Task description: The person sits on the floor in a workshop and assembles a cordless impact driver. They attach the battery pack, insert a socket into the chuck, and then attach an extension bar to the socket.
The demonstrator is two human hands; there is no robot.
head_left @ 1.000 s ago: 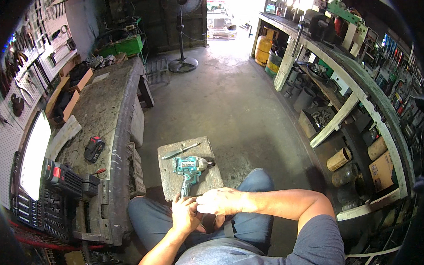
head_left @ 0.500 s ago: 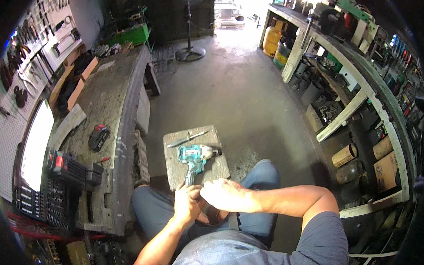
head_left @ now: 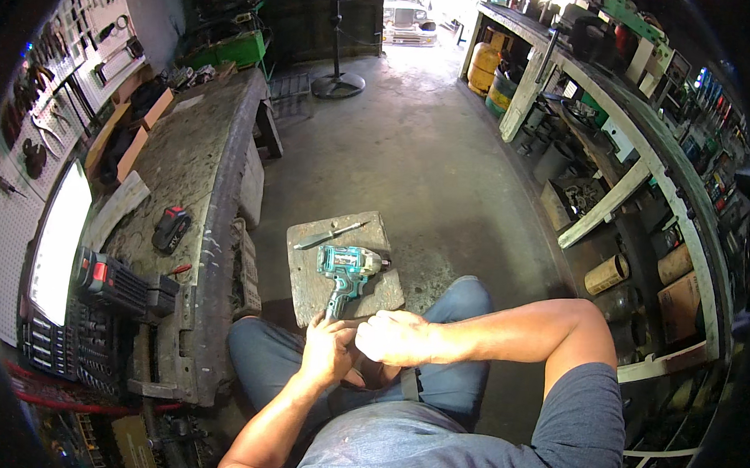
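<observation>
A teal and black cordless impact wrench (head_left: 350,266) lies on a worn wooden block (head_left: 304,285), its silver nose pointing right and its handle towards me. At the lower end of that handle, my left hand (head_left: 328,351) is closed, fingers and thumb gripping around it. My right hand (head_left: 394,337) makes a fist just to the right, close against the left; what it holds, if anything, is hidden. Beyond the wrench, a screwdriver (head_left: 331,235) with a dark handle rests slantwise on the block. My knees are on either side below the block.
Along the left runs a long workbench (head_left: 194,155) with a black and red battery (head_left: 173,229), a charger-like black unit (head_left: 109,281) and a socket set (head_left: 48,345). To the right, a shelved bench (head_left: 619,194) holds cans and tubes. A fan stand (head_left: 338,84) is farther off.
My right elbow has lifted slightly, and the fist has shifted a little beside the left hand. The impact wrench has turned slightly on the block. The whole view has shifted a bit.
</observation>
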